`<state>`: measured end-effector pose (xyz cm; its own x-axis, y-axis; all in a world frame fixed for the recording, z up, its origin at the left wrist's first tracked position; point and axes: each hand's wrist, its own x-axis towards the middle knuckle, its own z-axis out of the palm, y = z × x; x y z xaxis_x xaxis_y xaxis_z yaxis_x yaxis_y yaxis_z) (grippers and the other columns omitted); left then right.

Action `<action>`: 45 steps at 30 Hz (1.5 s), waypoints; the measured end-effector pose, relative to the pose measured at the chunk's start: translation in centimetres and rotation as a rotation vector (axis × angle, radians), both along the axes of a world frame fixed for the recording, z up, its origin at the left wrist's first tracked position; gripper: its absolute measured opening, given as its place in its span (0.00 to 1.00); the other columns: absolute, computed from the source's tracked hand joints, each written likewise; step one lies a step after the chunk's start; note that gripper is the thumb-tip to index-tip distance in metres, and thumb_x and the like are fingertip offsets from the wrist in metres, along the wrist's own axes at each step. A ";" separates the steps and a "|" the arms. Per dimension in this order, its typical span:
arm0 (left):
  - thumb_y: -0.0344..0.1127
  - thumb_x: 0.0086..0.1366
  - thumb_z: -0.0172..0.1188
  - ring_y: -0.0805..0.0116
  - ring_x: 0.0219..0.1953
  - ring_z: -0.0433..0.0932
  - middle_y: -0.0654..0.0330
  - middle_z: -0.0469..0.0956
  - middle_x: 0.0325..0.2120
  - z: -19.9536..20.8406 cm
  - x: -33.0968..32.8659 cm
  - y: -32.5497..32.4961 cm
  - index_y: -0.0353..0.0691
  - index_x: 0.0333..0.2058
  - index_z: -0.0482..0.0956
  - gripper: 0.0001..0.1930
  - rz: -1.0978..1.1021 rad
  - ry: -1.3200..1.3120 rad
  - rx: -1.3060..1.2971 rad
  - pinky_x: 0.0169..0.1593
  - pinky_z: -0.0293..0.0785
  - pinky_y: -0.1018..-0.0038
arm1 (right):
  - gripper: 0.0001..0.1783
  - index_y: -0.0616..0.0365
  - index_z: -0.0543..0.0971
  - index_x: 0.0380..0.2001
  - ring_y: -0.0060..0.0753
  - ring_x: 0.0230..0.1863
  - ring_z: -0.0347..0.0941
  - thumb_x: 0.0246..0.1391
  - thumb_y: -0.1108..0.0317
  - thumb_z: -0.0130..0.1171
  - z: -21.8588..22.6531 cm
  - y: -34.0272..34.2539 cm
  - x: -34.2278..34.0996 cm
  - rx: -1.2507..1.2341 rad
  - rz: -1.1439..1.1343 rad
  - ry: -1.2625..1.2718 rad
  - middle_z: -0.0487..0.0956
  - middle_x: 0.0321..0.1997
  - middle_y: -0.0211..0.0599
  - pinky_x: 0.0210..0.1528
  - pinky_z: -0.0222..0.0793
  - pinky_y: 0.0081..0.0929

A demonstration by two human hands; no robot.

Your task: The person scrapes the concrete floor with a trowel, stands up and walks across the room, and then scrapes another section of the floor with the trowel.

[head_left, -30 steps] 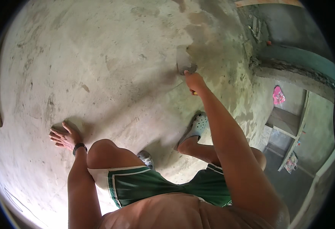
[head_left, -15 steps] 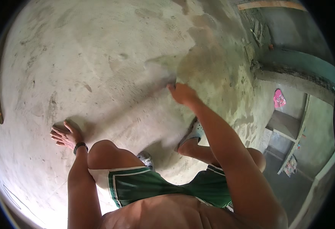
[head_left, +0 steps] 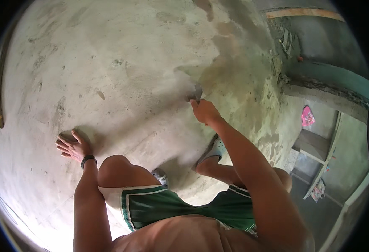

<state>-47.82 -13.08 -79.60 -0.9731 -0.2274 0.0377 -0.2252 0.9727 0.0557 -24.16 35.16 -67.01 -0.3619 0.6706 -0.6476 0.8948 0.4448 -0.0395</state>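
Observation:
My left hand (head_left: 72,147) lies flat on the concrete floor (head_left: 129,92), its fingers spread and nothing under it but the floor. Out in front, my right hand (head_left: 205,112) is closed around a scraper, its handle hidden in the fist. The scraper's flat grey blade (head_left: 197,91) points away from me, down at the floor, beside the edge of a darker damp patch (head_left: 222,71). Pale, smeared floor surface shows just left of the blade.
A long thin rod (head_left: 0,84) lies at the far left, with a thin wire (head_left: 8,212) below it. My clog-style shoes (head_left: 218,147) are on the floor between my hands. To the right are a ledge (head_left: 323,96), low shelving (head_left: 312,145) and a pink item (head_left: 307,116).
My right hand has shifted slightly right and nearer to me. The scraper's blade, smeared by motion before, now shows more clearly. My left hand stays planted on the floor.

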 end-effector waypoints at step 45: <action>0.71 0.73 0.40 0.46 0.79 0.40 0.45 0.44 0.77 1.4 -0.2 -1.8 0.45 0.77 0.47 0.45 0.007 0.006 0.004 0.78 0.34 0.46 | 0.30 0.70 0.81 0.41 0.55 0.32 0.84 0.68 0.47 0.49 0.8 -0.5 -11.4 -0.195 -0.126 0.035 0.85 0.34 0.55 0.38 0.78 0.50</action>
